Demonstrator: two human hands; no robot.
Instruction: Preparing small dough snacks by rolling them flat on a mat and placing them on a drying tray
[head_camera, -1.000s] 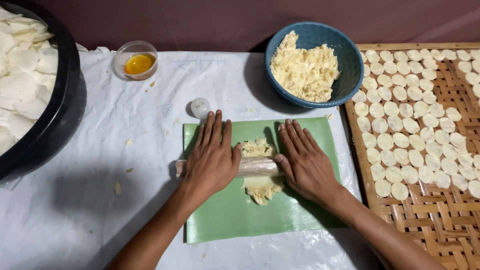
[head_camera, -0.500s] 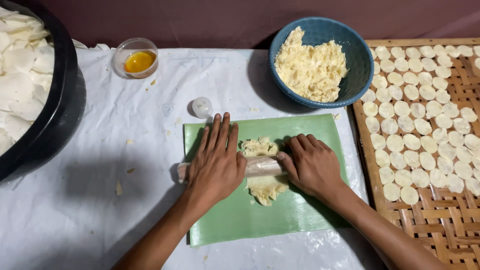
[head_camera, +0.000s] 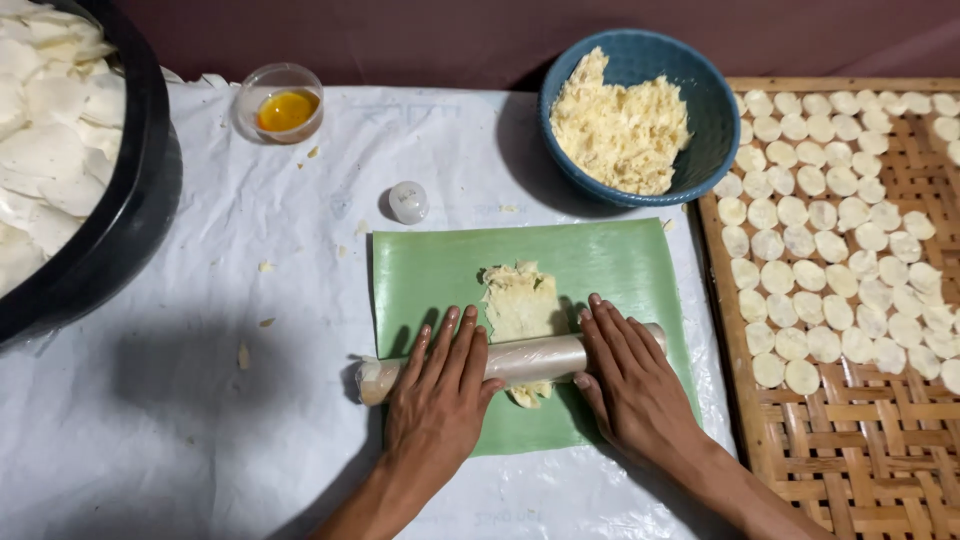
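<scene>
We press both hands, left (head_camera: 437, 395) and right (head_camera: 630, 375), grip spread flat on roller (head_camera: 530, 358); dough (head_camera: 520, 300) flattened between them on green mat (head_camera: 610, 265).

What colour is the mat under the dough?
Green, seen in the head view: the mat lies under the dough.

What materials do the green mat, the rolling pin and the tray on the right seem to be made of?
Green mat: probably smooth plastic, or a leaf; flat with a faint sheen.
Rolling pin: core unclear; wrapped in glossy clear film, wrinkled at its end.
Tray: woven bamboo or similar strips, matte tan, with a visible basket weave.
</scene>
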